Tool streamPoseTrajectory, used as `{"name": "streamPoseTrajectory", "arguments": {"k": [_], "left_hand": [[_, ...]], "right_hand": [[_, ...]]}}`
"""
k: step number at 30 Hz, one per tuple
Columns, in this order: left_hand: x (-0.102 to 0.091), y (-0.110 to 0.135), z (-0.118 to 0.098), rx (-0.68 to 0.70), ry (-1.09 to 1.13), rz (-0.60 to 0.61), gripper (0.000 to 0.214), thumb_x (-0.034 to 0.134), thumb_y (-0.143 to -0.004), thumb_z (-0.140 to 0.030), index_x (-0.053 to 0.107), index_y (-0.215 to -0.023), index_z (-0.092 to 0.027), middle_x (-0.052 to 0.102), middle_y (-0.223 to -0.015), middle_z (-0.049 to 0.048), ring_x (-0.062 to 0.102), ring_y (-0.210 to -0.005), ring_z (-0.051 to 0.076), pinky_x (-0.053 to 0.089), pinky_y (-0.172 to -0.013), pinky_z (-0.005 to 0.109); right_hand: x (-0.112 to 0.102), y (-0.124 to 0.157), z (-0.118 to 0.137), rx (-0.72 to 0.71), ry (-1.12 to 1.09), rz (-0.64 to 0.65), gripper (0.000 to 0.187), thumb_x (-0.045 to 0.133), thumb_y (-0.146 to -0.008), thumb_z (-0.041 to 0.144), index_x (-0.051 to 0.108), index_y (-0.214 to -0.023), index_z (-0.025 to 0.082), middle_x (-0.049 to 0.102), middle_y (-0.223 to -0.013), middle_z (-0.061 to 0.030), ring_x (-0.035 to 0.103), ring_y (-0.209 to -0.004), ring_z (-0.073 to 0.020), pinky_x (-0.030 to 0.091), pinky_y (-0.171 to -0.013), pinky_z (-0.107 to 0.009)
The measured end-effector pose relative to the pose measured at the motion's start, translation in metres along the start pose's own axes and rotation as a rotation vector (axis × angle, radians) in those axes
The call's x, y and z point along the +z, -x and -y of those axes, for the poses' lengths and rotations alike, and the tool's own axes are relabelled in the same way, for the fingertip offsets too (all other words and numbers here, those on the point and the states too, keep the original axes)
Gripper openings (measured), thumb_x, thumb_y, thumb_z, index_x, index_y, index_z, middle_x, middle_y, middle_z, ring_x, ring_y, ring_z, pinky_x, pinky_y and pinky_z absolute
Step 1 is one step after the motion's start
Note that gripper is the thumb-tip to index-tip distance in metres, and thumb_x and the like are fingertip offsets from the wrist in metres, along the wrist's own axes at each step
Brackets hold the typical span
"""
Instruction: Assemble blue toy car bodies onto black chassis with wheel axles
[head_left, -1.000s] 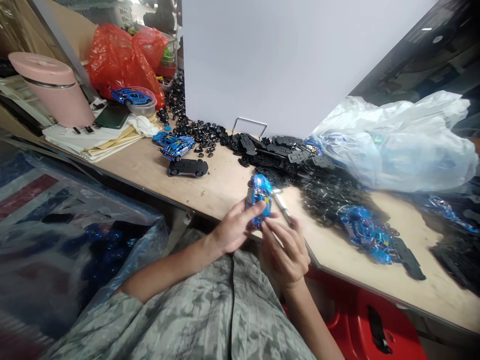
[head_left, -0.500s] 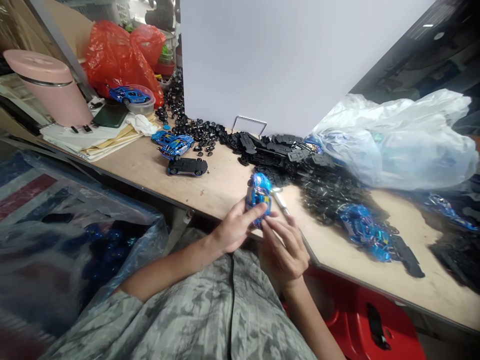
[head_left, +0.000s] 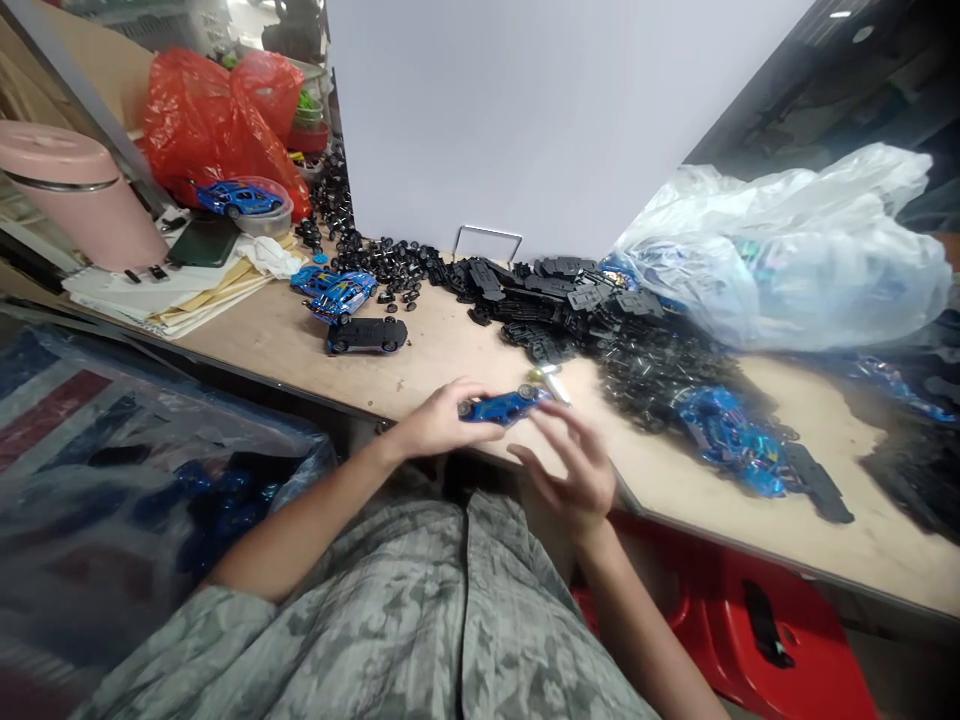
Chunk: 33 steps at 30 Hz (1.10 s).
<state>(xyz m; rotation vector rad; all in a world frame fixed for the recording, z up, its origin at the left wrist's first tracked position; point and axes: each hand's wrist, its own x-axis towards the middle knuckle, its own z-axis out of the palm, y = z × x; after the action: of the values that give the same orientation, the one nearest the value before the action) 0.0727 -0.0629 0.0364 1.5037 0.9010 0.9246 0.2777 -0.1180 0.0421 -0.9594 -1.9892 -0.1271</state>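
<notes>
My left hand grips a blue toy car by one end, just above the table's front edge. The car lies sideways, wheels showing along its upper side. At its other end is my right hand, fingers apart; whether a fingertip touches the car, I cannot tell. Just beyond the car a slim silvery tool rests on the wood. To the left sit blue toy cars and an upturned one with a black base. Black car bases are heaped behind the tool.
Small black wheels are strewn along the white panel. Blue car bodies and a white plastic bag occupy the right. At far left stand a pink flask and red bag. A red stool sits below the table.
The blue car has turned from upright to sideways and shifted slightly left in my left hand. My right hand's fingers have spread from a pinch at the car. The view has shifted slightly.
</notes>
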Motion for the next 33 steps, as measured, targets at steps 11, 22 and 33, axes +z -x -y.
{"name": "streamPoseTrajectory", "arguments": {"k": [11,22,33], "left_hand": [[-0.019,-0.014,0.007,0.057,-0.423,0.263,0.038,0.080,-0.077,-0.031,0.077,-0.114,-0.020,0.068,-0.102,0.0050,0.067,-0.096,0.022,0.051,-0.089,0.031],[-0.004,-0.006,0.009,-0.108,-0.173,0.021,0.024,0.075,-0.085,-0.036,0.072,-0.098,-0.016,0.073,-0.099,0.0061,0.067,-0.095,0.020,0.050,-0.088,0.030],[-0.001,-0.007,0.006,-0.241,-0.123,-0.004,0.021,0.076,-0.084,-0.035,0.068,-0.094,-0.018,0.071,-0.093,0.0032,0.066,-0.086,0.018,0.051,-0.079,0.027]], "right_hand": [[0.013,-0.006,-0.059,0.133,-0.302,0.362,0.025,0.073,-0.094,0.035,0.070,-0.116,0.022,0.069,-0.106,-0.0093,0.065,-0.097,-0.0231,0.056,-0.086,-0.041],[0.020,-0.016,-0.069,0.218,-0.567,0.370,0.028,0.076,-0.091,0.041,0.073,-0.108,0.018,0.075,-0.097,-0.0086,0.070,-0.088,-0.0204,0.056,-0.078,-0.034],[0.012,-0.027,-0.062,0.329,-0.645,0.491,0.027,0.072,-0.095,0.038,0.072,-0.108,0.015,0.074,-0.095,-0.0094,0.067,-0.088,-0.0191,0.054,-0.079,-0.032]]}}
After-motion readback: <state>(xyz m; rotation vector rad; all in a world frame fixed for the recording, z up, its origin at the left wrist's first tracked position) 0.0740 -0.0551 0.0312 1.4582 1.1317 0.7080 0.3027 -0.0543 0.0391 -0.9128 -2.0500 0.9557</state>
